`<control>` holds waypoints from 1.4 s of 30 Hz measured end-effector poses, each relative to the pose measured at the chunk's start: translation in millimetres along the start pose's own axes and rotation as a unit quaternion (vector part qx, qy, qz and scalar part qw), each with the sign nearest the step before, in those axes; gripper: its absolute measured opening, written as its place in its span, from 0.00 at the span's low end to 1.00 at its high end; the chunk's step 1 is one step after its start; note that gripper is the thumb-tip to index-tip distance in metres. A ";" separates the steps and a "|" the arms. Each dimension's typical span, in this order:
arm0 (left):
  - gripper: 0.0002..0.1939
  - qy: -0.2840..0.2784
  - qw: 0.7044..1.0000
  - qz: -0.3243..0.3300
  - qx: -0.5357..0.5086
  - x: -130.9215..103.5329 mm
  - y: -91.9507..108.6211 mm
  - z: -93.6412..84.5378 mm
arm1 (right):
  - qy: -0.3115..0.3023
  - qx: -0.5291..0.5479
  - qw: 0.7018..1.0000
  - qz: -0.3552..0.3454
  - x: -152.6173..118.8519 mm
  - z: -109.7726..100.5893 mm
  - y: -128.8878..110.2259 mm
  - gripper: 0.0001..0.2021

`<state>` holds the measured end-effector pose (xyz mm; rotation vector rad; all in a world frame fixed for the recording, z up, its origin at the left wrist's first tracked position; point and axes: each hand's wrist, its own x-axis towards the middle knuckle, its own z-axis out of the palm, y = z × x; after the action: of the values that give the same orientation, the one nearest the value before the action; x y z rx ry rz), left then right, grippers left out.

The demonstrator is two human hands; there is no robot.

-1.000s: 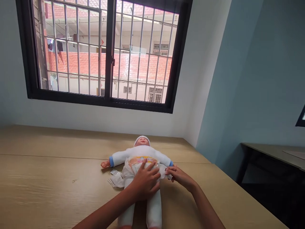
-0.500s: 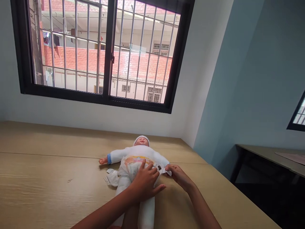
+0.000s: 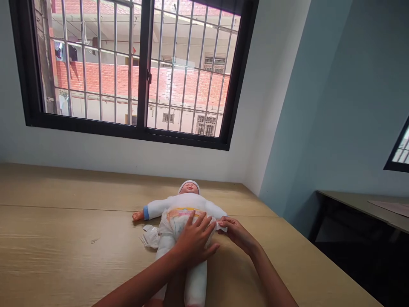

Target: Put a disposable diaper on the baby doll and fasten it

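A baby doll (image 3: 189, 200) in white clothes and a white cap lies on its back on the wooden table (image 3: 64, 256), head toward the window. Around its hips sits a white diaper (image 3: 172, 221) with a coloured waistband; one side tab (image 3: 149, 236) spreads out on the left. My left hand (image 3: 196, 236) lies on the diaper's front, fingers spread. At the doll's right-hand side in view, my right hand (image 3: 234, 230) pinches the other diaper tab (image 3: 221, 227) between thumb and fingers.
A black-framed window (image 3: 137, 132) with bars stands behind the table. On the right, beyond the table's edge, is another table (image 3: 351, 204) by the blue wall. A small mark or thread (image 3: 93, 241) shows on the wood at left.
My left hand has shifted slightly up and right over the diaper. My right hand, still pinching the tab, has moved a little inward and up.
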<state>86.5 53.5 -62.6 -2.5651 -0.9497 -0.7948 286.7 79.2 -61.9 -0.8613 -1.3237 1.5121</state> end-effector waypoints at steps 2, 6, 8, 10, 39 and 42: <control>0.27 -0.008 1.000 -0.002 0.002 -0.1 -0.1 0.1 | -0.002 0.004 1.000 0.000 -0.9 1.5 -1.1 0.15; 0.26 -0.014 1.000 -0.006 -0.001 -0.3 -0.7 -0.3 | 0.001 0.012 1.000 0.004 -1.4 1.9 -1.8 0.14; 0.26 -0.013 1.000 -0.004 0.002 -0.6 -1.2 0.3 | 0.008 0.012 1.000 0.006 -1.1 1.8 -1.7 0.15; 0.25 -0.013 1.000 0.001 0.006 -0.8 -1.5 1.5 | 0.011 0.013 1.000 0.006 -0.7 1.9 -1.5 0.15; 0.24 -0.007 1.000 -0.001 -0.017 -0.1 -0.1 0.4 | -0.012 0.019 1.000 0.008 1.9 0.4 3.1 0.11; 0.24 0.000 1.000 -0.005 -0.013 0.2 -0.1 2.2 | -0.008 0.025 1.000 0.007 2.5 -0.7 4.0 0.10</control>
<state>87.4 54.7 -64.2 -2.5846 -0.9593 -0.8137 285.8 81.8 -65.7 -0.8289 -1.2877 1.5598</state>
